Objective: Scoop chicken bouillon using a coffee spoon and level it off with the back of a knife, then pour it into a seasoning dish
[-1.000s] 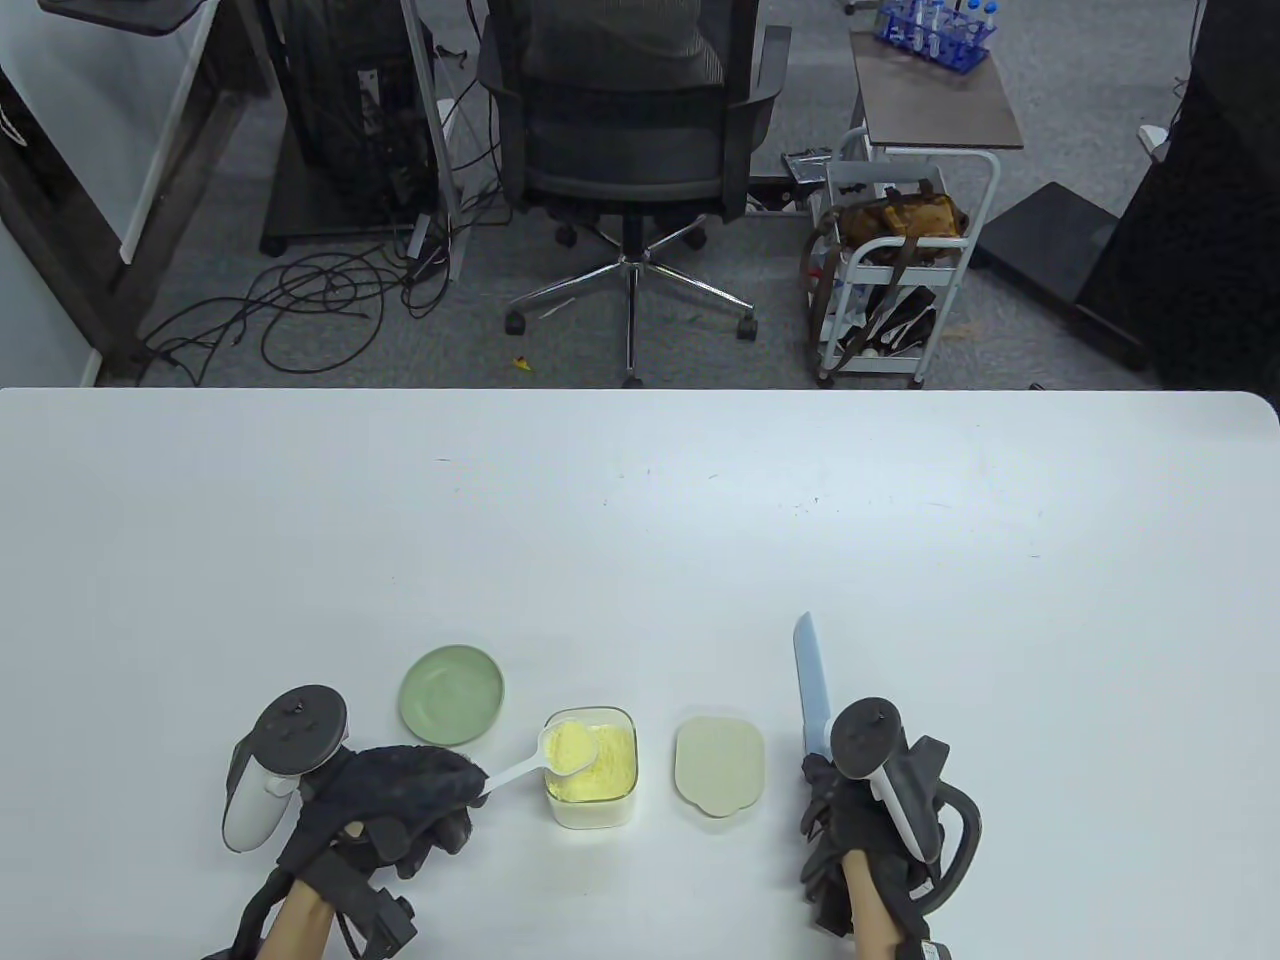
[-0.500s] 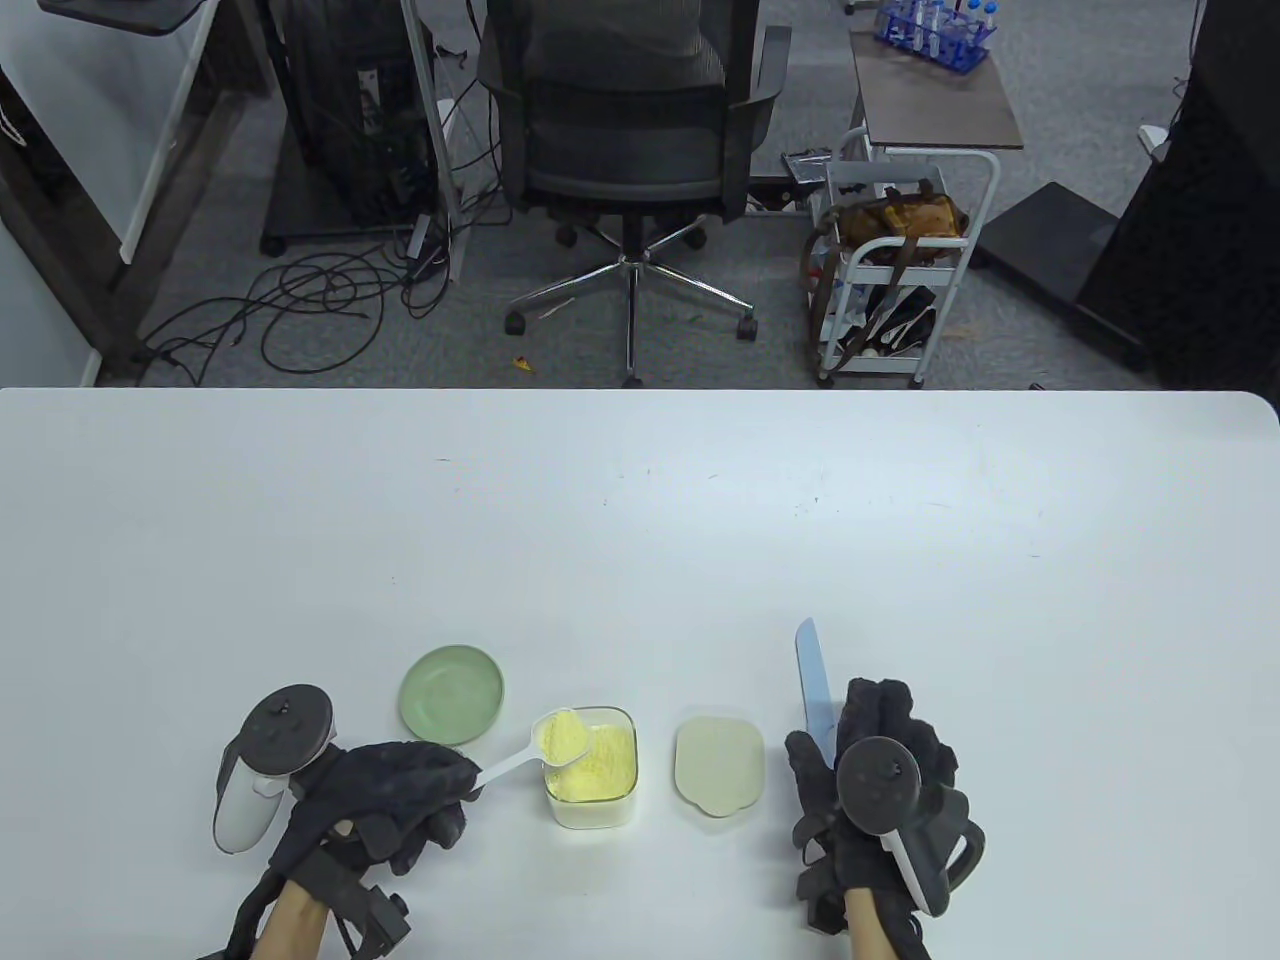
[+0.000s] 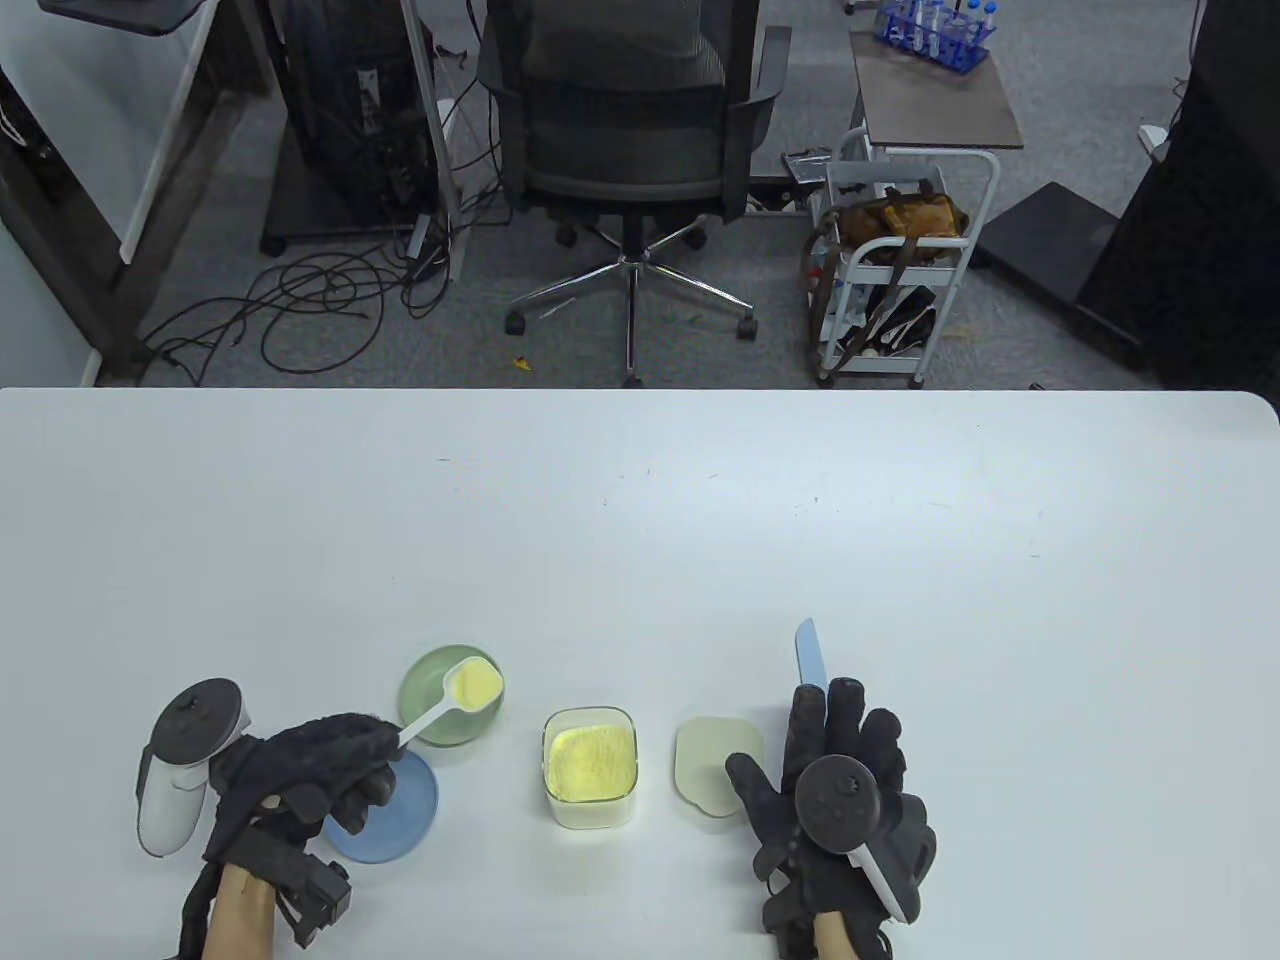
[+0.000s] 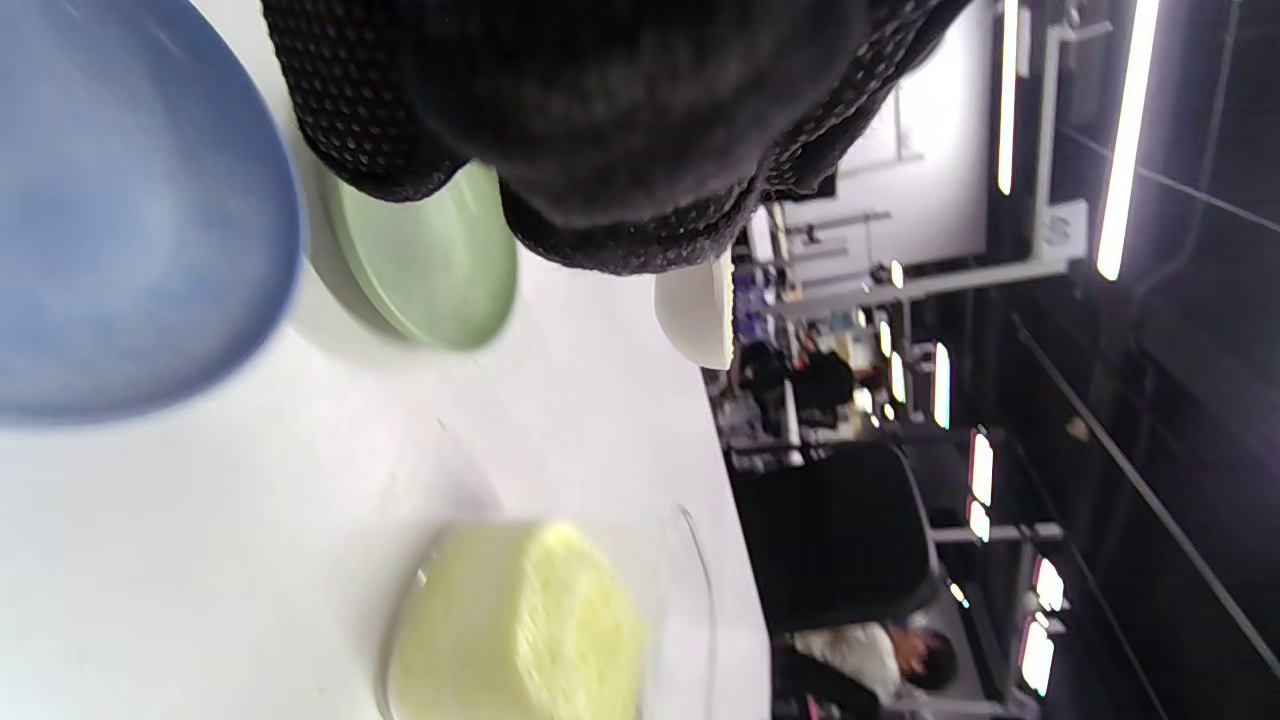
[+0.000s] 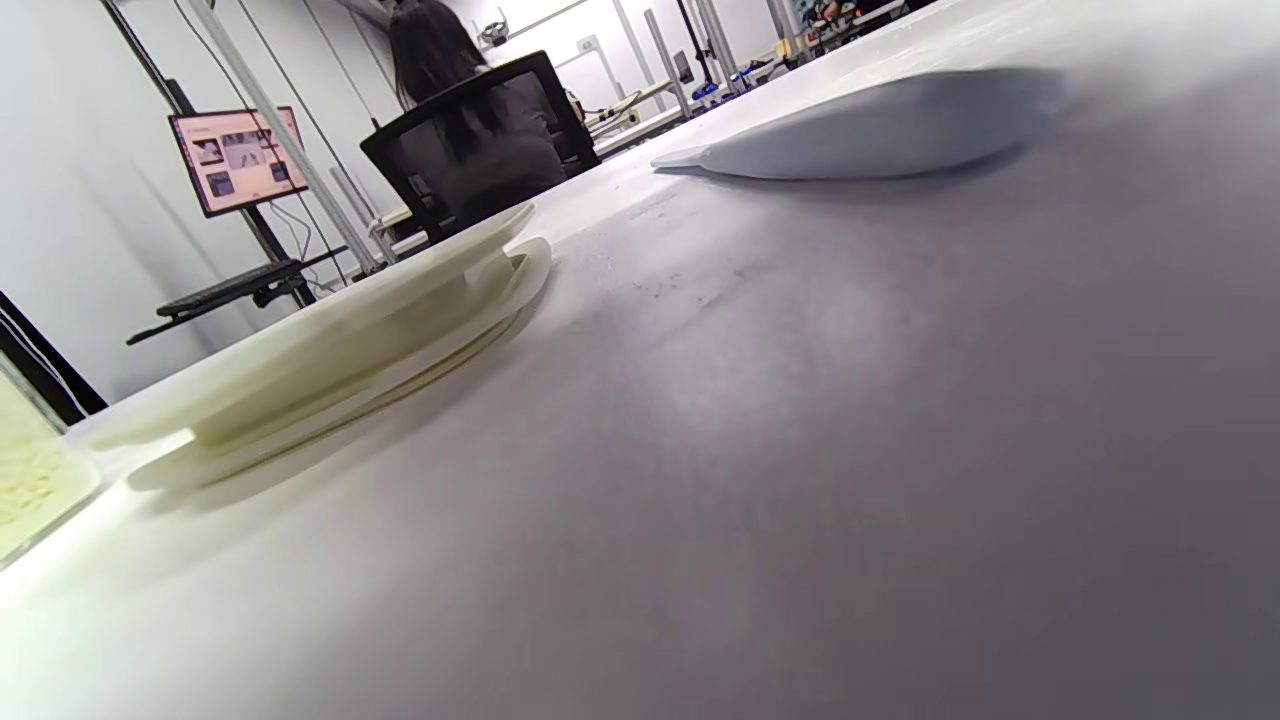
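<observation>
A cream lid (image 5: 330, 340) lies flat on the white table (image 5: 800, 450), with a pale blade (image 5: 880, 125) beyond it.

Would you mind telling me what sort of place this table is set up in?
Most likely an office or lab workspace rather than a kitchen: an office chair stands behind the white table, cables trail over grey carpet, and a rack of blue-capped tubes sits on a side table.

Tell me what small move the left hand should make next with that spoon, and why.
Probably tip the spoon so the bouillon slides into the green dish. The left hand holds the handle with the bowl already over that dish and full of yellow powder, while the right hand lies flat on the knife.
</observation>
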A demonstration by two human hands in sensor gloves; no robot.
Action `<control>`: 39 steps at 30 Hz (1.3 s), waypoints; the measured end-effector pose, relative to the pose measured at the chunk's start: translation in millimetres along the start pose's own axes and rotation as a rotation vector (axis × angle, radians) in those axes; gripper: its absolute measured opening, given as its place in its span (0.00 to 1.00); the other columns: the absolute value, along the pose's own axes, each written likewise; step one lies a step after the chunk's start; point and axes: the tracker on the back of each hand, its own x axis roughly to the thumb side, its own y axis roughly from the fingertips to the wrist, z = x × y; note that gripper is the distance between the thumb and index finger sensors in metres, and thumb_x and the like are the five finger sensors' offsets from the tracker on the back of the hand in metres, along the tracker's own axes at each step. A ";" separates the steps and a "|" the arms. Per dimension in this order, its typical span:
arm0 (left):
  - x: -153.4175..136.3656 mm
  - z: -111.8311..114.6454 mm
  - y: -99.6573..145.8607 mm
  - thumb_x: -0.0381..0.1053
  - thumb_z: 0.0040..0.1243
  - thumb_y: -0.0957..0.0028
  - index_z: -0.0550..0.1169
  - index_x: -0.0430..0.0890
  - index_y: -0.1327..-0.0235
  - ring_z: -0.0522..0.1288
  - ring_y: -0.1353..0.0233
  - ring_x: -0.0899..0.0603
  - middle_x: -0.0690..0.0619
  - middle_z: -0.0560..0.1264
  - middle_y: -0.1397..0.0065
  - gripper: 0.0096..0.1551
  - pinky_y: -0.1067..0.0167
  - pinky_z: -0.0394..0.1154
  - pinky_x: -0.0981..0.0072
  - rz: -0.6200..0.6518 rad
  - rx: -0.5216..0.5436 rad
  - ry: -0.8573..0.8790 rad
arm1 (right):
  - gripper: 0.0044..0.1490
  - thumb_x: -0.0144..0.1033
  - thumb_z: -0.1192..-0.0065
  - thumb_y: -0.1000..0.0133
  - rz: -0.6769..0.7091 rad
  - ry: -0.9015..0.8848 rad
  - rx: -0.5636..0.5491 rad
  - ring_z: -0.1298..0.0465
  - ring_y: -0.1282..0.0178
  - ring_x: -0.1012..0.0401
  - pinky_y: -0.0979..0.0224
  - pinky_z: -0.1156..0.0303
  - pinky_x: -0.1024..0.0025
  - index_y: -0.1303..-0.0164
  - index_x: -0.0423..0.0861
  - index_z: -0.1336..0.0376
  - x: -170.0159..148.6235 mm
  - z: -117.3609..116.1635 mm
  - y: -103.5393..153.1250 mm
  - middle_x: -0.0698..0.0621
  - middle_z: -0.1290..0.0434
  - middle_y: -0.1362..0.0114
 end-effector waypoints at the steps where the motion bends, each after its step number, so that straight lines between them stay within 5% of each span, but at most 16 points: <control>1: -3.8 -3.0 -0.6 0.48 0.69 0.50 0.80 0.31 0.53 0.81 0.80 0.58 0.41 0.85 0.68 0.23 0.51 0.77 0.59 -0.023 0.023 -0.002 | 0.55 0.67 0.50 0.47 0.003 -0.010 -0.001 0.77 0.20 0.36 0.23 0.78 0.34 0.24 0.55 0.72 -1.1 0.3 0.1 0.51 0.81 0.17; 21: -12.0 0.1 -5.8 0.47 0.76 0.57 0.81 0.41 0.49 0.82 0.68 0.52 0.40 0.82 0.57 0.25 0.40 0.70 0.49 -0.139 0.333 -0.329 | 0.54 0.66 0.49 0.47 0.025 -0.040 -0.024 0.74 0.19 0.35 0.23 0.77 0.34 0.24 0.54 0.70 -5.3 1.8 3.5 0.50 0.79 0.16; 30: -5.8 2.6 -3.6 0.43 0.76 0.59 0.81 0.44 0.49 0.81 0.64 0.51 0.40 0.80 0.53 0.24 0.37 0.67 0.47 -0.111 0.354 -0.384 | 0.54 0.65 0.49 0.47 0.026 -0.037 -0.025 0.75 0.19 0.35 0.23 0.77 0.34 0.24 0.54 0.69 -4.8 1.8 4.4 0.50 0.79 0.16; 39: -5.8 4.4 -3.9 0.45 0.73 0.56 0.80 0.39 0.47 0.81 0.65 0.52 0.40 0.80 0.54 0.25 0.38 0.68 0.48 -0.056 0.288 -0.263 | 0.55 0.66 0.48 0.47 0.035 0.006 -0.050 0.74 0.19 0.35 0.23 0.77 0.34 0.24 0.54 0.69 1.2 4.0 5.4 0.50 0.79 0.16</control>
